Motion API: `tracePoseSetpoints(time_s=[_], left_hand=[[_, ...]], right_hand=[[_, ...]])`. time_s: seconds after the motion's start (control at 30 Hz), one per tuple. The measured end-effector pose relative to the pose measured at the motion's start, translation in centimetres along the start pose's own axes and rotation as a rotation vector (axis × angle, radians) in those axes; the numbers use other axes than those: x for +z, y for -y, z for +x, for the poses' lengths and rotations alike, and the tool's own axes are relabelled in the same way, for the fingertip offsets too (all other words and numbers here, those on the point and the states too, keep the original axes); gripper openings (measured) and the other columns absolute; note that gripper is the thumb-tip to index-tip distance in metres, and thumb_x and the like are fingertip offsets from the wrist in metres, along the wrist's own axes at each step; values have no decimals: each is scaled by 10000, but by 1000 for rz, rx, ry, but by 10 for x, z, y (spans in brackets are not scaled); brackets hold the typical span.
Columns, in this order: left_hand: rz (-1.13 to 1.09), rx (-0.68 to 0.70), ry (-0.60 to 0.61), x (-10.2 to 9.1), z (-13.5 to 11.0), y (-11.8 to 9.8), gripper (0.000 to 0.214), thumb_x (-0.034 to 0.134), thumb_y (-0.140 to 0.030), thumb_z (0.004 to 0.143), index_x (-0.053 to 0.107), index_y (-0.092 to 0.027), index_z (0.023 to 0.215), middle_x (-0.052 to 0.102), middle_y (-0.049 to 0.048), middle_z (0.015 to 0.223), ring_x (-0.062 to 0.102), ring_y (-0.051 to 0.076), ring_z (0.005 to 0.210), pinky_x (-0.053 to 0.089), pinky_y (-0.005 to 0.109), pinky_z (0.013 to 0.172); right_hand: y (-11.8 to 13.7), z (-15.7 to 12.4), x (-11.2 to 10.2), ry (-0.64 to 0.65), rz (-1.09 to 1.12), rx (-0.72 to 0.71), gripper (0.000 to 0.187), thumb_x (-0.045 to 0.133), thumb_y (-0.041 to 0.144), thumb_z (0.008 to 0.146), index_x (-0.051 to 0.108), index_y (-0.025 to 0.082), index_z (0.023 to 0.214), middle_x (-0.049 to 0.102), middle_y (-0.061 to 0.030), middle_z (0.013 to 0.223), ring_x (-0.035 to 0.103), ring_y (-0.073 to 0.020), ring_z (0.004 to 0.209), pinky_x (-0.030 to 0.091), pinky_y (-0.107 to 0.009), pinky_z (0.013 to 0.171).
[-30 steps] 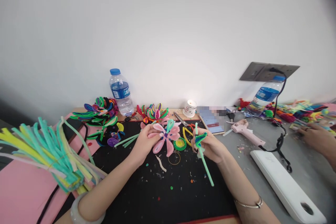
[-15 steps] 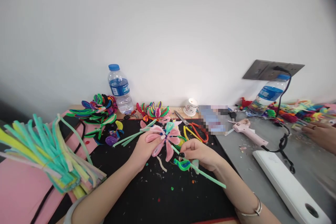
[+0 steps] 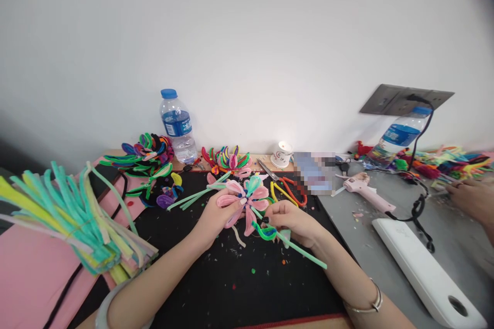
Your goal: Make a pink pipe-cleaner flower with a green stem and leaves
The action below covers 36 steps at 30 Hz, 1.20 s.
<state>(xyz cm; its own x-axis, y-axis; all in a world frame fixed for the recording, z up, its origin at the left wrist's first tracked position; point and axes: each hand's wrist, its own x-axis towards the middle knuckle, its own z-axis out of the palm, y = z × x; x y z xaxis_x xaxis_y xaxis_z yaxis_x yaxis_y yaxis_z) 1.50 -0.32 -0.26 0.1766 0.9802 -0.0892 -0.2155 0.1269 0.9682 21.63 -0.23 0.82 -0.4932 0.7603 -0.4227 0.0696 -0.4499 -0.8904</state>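
Note:
A pink pipe-cleaner flower [image 3: 255, 200] with a dark blue centre and one mint petal is pinched in my left hand [image 3: 216, 218], thumb over its middle. My right hand [image 3: 295, 221] is closed, fingertips gripping a light green pipe cleaner [image 3: 304, 254] that runs from beside the petals down to the right. Just under those fingertips sits a green and blue pipe-cleaner leaf [image 3: 265, 232]; whether it is attached to the stem I cannot tell. More mint pipe cleaners [image 3: 196, 195] lie to the left of the flower.
A bundle of pipe cleaners [image 3: 73, 216] lies at left. Behind are a water bottle [image 3: 177, 126], scissors [image 3: 270, 170] and a paper cup [image 3: 282, 155]. On the right are a pink glue gun [image 3: 368, 193], a white box-like device [image 3: 424, 272], a cord, and another person's hand [image 3: 473, 198].
The light green pipe cleaner's free end has moved slightly up and left, with my right fingertips closer to the flower. The view has shifted a little. The other person's hand has moved slightly.

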Motion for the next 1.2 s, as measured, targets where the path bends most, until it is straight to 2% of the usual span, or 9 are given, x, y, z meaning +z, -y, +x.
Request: tracePoseSetpoints(time_s=[0.2,0.43,0.73,0.87,1.03,1.2], left_hand=[[16,-6,17,1,0,1,189,653,-305,714,574,-148,784,572,-4,686,574,144,641,477,268,604],[79,25,45,-1,0,3,181,634,-310,740,572,-150,796,564,-5,702,554,128,650,449,244,603],[35,-5,84,4,-3,-5,208,649,-306,713,551,-147,805,547,-19,678,544,124,628,454,235,568],[60,-6,83,4,-3,-6,236,659,-330,704,558,-148,815,573,-11,698,566,136,654,464,242,583],[119,4,58,4,-3,-6,265,673,-335,688,567,-142,835,584,1,721,575,147,683,475,244,594],[122,-3,74,4,-3,-6,259,668,-328,691,566,-141,839,573,-12,682,559,131,627,461,229,555]], right_hand=[[4,-1,2,-21,20,1,171,649,194,613,526,130,514,480,54,427,445,-50,372,314,-149,352],[6,0,5,-26,51,13,172,660,179,578,515,129,500,477,54,425,413,-38,363,314,-149,357],[6,1,5,-35,58,30,161,634,180,572,502,132,495,454,59,421,373,-28,356,304,-151,351],[5,2,4,-15,19,40,107,617,182,591,537,128,545,501,44,446,409,-39,355,312,-152,350],[4,1,4,-14,-5,41,75,583,169,605,540,133,555,496,47,436,447,-54,359,333,-150,348],[1,2,3,-5,15,26,79,568,145,599,520,138,537,462,57,423,453,-55,355,330,-149,348]])
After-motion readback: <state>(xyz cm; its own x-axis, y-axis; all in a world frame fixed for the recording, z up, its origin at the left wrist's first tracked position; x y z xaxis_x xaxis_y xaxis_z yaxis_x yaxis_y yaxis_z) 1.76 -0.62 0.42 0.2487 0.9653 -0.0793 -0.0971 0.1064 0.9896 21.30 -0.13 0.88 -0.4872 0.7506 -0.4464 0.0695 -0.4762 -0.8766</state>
